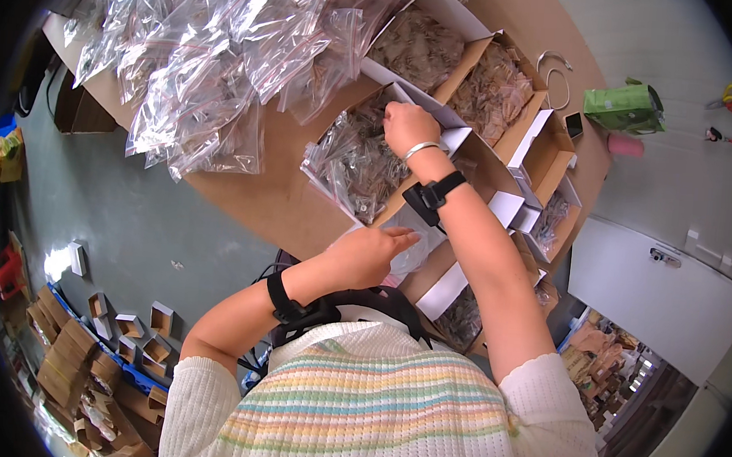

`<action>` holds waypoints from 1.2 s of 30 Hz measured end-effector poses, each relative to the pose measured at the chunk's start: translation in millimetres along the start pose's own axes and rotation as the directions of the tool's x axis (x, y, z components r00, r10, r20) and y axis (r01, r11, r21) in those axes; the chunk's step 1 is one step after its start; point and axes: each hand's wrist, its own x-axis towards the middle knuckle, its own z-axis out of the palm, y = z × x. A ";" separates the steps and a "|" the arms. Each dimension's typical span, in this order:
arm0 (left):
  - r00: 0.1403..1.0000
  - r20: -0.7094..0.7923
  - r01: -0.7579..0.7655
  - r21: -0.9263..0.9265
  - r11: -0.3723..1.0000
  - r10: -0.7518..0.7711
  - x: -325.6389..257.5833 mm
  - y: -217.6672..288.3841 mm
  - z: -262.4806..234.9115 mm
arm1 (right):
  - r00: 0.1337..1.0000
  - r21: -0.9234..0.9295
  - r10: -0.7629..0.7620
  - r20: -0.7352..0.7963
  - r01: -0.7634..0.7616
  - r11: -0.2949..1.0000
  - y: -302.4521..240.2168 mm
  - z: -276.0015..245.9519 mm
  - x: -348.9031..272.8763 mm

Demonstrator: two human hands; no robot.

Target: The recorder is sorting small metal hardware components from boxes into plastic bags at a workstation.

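R hand in cardboard box (crinkly clear bags); L hand on bag.

A brown worktop carries everything. A heap of clear zip bags covers its far left part, spilling toward the edge. Beside the heap stand open cardboard boxes: one box near the middle is packed with filled bags, and two more boxes behind it hold brownish bagged parts. Further right sits an empty box, with a smaller box of bags just beside it. A white cable lies near the far corner, and a dark phone lies close to the empty box. Below the worktop, the grey floor bears rows of small cardboard boxes.
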 end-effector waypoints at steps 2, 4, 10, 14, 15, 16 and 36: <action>1.000 -0.007 0.004 -0.015 1.000 -0.004 -4.6 0.6 3.8 | 0.988 0.214 -0.083 -0.127 0.109 0.971 12.0 -4.8 -16.2; 1.000 -0.003 -0.004 -0.023 1.000 0.004 -4.4 0.1 3.1 | 0.941 0.627 -0.086 -0.327 0.284 0.726 19.5 -9.5 -35.4; 0.987 -0.158 -0.037 -0.114 0.993 0.018 -3.1 -7.7 -3.5 | 0.959 0.943 -0.141 0.246 -0.270 -0.193 18.1 -87.7 -148.1; 0.957 0.083 0.289 -0.345 0.893 -0.278 8.2 5.4 -13.8 | 0.910 0.909 -0.008 0.414 -0.413 0.064 12.8 -87.2 -205.1; 0.959 0.106 0.284 -0.328 0.901 -0.263 10.6 7.1 -11.2 | 0.915 0.914 0.016 0.402 -0.402 0.045 9.2 -82.0 -216.7; 0.977 0.059 0.211 -0.335 0.918 -0.203 12.3 6.7 -7.5 | 0.898 0.903 0.099 0.430 -0.429 -0.025 1.2 -73.1 -225.7; 0.949 0.146 -0.315 0.476 0.821 0.280 9.3 6.1 -25.1 | 0.860 0.309 0.092 -0.501 0.078 0.948 39.3 15.3 -285.9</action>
